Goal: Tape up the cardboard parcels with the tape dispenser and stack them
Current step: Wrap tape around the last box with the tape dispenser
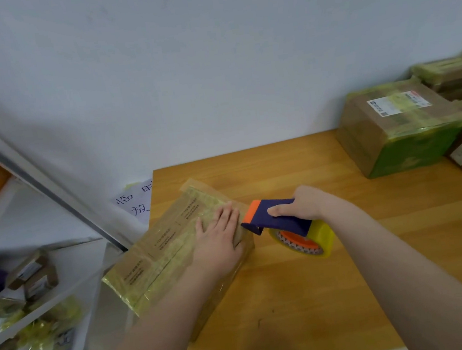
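Table [351, 262]: wooden.
Parcel [161, 256]: flat, taped, at table's 9 o'clock edge.
Stacked parcels [398, 128]: at 2 o'clock.
Tape dispenser [282, 221]: centre, just beside Parcel.
Left hand [219, 234]: flat on Parcel, fingers straight, together.
Right hand [306, 203]: fingers clamped round dispenser handle.

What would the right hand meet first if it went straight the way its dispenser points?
The tape dispenser in the right hand would likely meet the end of the cardboard parcel first, right beside the left hand; depth is unclear.
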